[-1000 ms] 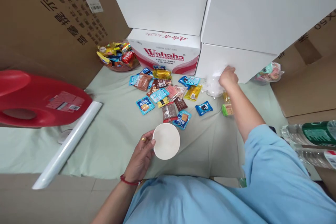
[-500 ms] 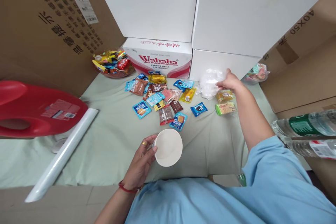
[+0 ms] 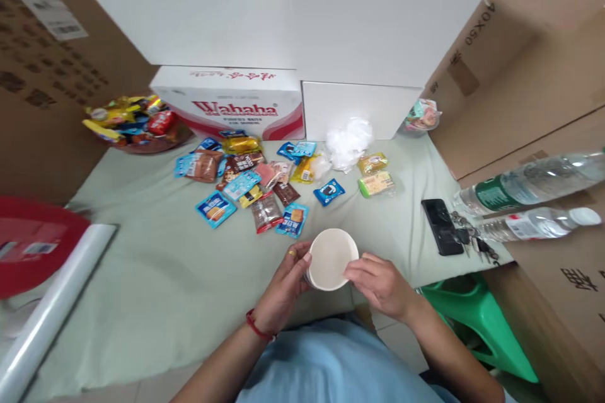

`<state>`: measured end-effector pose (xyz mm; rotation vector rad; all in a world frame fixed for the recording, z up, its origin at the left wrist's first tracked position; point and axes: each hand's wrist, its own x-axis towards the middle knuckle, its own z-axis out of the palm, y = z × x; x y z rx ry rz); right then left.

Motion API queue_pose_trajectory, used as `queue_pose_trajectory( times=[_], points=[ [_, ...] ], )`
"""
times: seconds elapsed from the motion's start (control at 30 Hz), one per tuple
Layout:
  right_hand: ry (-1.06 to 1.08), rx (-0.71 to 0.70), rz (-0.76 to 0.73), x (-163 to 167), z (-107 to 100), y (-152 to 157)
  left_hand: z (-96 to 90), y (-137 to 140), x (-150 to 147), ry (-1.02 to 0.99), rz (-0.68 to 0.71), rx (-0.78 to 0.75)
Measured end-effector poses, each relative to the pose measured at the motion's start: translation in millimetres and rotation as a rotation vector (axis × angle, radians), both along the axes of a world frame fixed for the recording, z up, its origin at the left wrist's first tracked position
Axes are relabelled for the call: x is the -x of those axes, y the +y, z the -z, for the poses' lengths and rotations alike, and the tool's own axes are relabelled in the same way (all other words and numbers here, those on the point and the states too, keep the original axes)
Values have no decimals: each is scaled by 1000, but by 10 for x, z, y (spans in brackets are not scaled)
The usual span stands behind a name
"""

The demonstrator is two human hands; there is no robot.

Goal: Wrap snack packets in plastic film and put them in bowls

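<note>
A white paper cup [image 3: 333, 259] is held in front of my body, its wide mouth turned up toward me and nothing visible inside. My left hand [image 3: 289, 283] wraps its left side, thumb near the rim. At the right rim, the curled fingers of my right hand [image 3: 382, 285] grip the edge. Beyond the cup lie several small wrapped snacks, among them a blue and white packet [image 3: 292, 220], a dark blue packet [image 3: 329, 192] and a brown packet [image 3: 267, 212]. Crumpled clear plastic [image 3: 348, 143] sits farther back.
A snack-filled bowl [image 3: 137, 126] stands back left beside the Wahaba carton [image 3: 231, 104]. At right are a phone [image 3: 442, 227], keys [image 3: 472, 240], two plastic bottles [image 3: 532, 186] and a green stool [image 3: 477, 321] below. A white roll [image 3: 61, 302] and red container [image 3: 38, 245] are left.
My right hand has left the crumpled plastic at the back and come to the cup's right rim. My left hand still holds the cup. The view has shifted to the right.
</note>
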<state>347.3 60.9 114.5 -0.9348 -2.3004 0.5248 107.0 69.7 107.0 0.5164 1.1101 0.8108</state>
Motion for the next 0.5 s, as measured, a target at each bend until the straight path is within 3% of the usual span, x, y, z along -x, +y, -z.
queue_pose_trajectory(
  times=[0.07,0.13,0.2,0.27,0.4,0.5],
  points=[
    [45,-19,236,-236,-31,39,13,34,-75,8,10,-29],
    [59,-109,589,-544,-123,202,42,60,-63,41,0,-50],
    [29,-232,908,-881,-254,532,86,75,25,92,-8,-48],
    [-27,-320,1094,-1216,-419,1062,129,70,154,144,-29,-29],
    [-114,-389,1217,-1746,-852,2539,155,-17,397,250,-147,5],
    [-217,-328,1139,-1929,-1141,3475,138,-116,551,302,-274,29]
  ],
)
